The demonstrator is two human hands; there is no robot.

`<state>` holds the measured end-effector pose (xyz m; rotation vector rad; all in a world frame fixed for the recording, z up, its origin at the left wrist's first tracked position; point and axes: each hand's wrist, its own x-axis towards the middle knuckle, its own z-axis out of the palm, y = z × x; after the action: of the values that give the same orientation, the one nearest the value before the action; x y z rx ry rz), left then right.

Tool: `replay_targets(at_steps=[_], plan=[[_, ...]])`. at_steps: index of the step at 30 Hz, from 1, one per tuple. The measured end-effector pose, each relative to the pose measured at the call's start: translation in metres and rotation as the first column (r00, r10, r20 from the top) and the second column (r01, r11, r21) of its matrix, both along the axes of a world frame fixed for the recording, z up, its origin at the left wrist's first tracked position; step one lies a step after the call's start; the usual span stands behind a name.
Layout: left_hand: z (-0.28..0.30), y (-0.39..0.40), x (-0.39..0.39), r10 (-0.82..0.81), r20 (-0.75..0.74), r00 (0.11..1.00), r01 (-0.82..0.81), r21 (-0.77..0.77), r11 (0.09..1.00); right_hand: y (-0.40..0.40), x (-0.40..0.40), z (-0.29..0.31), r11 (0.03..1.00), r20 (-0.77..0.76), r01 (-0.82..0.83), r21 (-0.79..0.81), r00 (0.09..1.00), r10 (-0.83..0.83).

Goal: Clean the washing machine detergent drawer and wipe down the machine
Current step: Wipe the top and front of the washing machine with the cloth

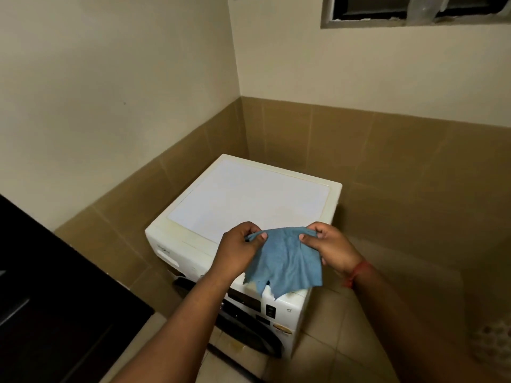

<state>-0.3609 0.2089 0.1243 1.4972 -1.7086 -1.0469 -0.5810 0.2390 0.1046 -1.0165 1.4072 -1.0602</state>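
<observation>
Head view: the left hand [240,246] and right hand [330,246] each pinch a top corner of a ragged blue cloth [284,262], which hangs over the front edge of the white front-load washing machine [249,200]. Dark cabinet [55,299] at 8 o'clock; window [414,9] at 1 o'clock

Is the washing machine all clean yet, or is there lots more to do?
Nothing looks finished yet. Right now the left hand and right hand pinch the top corners of a blue cloth, holding it spread in the air above the washing machine, not touching it. Yellowish marks show along the front edge of the top, so wiping is left. The detergent drawer looks closed, so cleaning it is left too.
</observation>
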Motion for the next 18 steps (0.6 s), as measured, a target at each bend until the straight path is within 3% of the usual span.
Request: replay_targets(at_steps=[2,6,8,11,13,15,17,18], plan=[[-0.006,0.002,0.000,0.072,0.011,0.997,-0.073,0.018,0.997,-0.007,0.015,-0.008,0.995,-0.222,0.072,-0.065,0.971,-0.084],[-0.016,0.000,-0.006,0.116,-0.012,0.993,-0.114,0.116,0.987,-0.006,0.055,-0.004,0.964,-0.543,0.065,-0.259,0.816,-0.201],[-0.022,-0.004,-0.009,0.124,-0.145,0.982,-0.091,0.211,0.973,-0.005,0.077,-0.003,0.942,-0.680,-0.053,-0.332,0.706,-0.199],[-0.023,-0.014,-0.008,0.232,-0.384,0.894,-0.075,0.382,0.921,-0.007,0.098,-0.012,0.917,-0.824,-0.217,-0.334,0.540,-0.172],[-0.026,-0.022,-0.001,0.263,-0.451,0.853,-0.031,0.460,0.887,-0.004,0.104,-0.021,0.891,-0.885,-0.322,-0.321,0.437,-0.161],[-0.035,-0.029,0.007,0.267,-0.470,0.842,-0.009,0.481,0.877,-0.002,0.103,-0.027,0.844,-0.885,-0.431,-0.319,0.454,-0.102],[-0.046,-0.035,0.012,0.282,-0.534,0.797,0.034,0.506,0.862,-0.003,0.095,-0.030,0.858,-0.771,-0.366,-0.359,0.634,-0.052],[-0.051,-0.038,0.015,0.273,-0.581,0.766,0.087,0.515,0.853,-0.007,0.091,-0.034,0.887,-0.653,-0.221,-0.406,0.749,-0.112]])
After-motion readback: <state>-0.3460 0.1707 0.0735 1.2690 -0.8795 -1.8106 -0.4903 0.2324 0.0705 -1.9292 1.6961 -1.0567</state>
